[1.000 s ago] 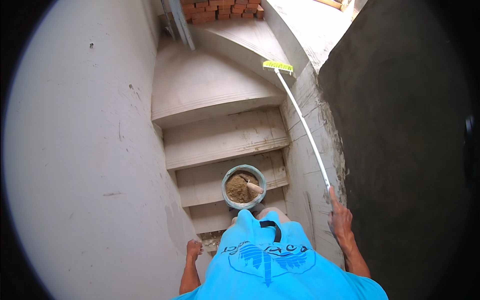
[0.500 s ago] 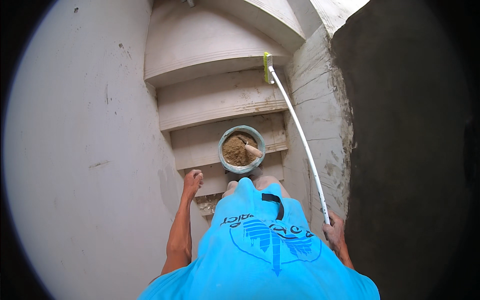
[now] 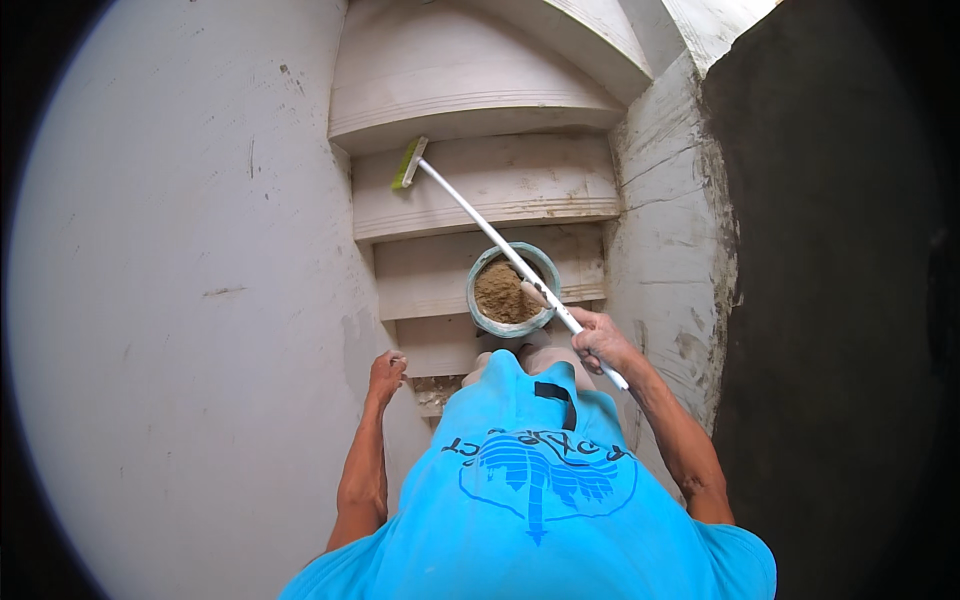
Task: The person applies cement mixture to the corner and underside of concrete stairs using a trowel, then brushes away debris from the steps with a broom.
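Note:
My right hand (image 3: 602, 342) is closed round the white pole of a broom (image 3: 462, 203), close to its lower end. The pole slants up to the left and passes over a bucket. Its head, with yellow-green bristles (image 3: 405, 165), is at the left part of a stair step. The teal-rimmed bucket (image 3: 478, 312) stands on a lower step, holding a brown sandy mix (image 3: 503, 293). A trowel's wooden handle (image 3: 535, 294) shows in the mix, partly hidden by the pole. My left hand (image 3: 388, 376) hangs beside the left wall, fingers curled, with nothing visible in them.
Pale stairs (image 3: 480, 180) climb and curve ahead of me, with dirt on the treads. A smooth grey wall (image 3: 200, 300) borders them on the left. On the right is a low, stained side wall (image 3: 665, 230) with a dark area (image 3: 830, 300) beyond it.
The broom's head has swung from the right side of the stairs to the left. My right hand has moved forward and inward with the pole, which now crosses over the bucket.

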`<state>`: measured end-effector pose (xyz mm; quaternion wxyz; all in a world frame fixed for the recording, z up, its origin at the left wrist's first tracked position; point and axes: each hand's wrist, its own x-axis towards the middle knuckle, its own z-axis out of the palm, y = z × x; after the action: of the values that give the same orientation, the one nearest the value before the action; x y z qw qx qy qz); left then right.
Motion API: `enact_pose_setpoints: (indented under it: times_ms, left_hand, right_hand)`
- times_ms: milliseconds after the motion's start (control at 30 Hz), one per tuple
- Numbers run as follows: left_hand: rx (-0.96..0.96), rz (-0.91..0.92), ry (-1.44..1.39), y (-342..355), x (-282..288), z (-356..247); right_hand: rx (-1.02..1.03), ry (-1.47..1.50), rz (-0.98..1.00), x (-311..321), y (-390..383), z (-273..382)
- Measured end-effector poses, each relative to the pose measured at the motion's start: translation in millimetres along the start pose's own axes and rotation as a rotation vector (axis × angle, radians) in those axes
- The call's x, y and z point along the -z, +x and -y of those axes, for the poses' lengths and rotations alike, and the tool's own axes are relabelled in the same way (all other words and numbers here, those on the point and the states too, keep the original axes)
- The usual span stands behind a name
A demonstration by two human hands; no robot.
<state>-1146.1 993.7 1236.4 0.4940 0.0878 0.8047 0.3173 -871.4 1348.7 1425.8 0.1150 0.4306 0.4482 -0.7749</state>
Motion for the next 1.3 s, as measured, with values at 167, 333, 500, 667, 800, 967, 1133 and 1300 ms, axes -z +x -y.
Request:
enact_pose_setpoints:
  times_ms: [167,333,500,667,800,967,1133,1300]
  left_hand:
    - [0.048,-0.103,-0.086,-21,8,31]
    - [0.179,-0.060,-0.094,-23,-13,56]
    - [0.062,0.017,-0.026,-16,-30,54]
    - [-0.106,0.029,0.113,19,-33,42]
    - [-0.088,0.045,0.033,27,-34,-24]
    - [-0.168,-0.023,0.010,30,-9,-55]
    - [-0.138,-0.056,0.018,27,5,-25]
    - [-0.032,0.014,0.075,25,-17,15]
  right_hand:
    - [-0.012,0.134,-0.073,20,-22,-6]
    - [-0.030,0.231,-0.369,47,-106,-36]
    - [-0.078,0.055,-0.633,40,-191,-38]
    - [-0.052,0.071,-0.463,25,-198,-29]
    - [-0.016,0.017,-0.198,7,-126,-18]
    - [-0.058,0.067,-0.187,3,-100,-35]
    - [-0.174,0.083,-0.506,20,-188,-62]
    - [-0.196,-0.105,-0.700,-1,-241,-35]
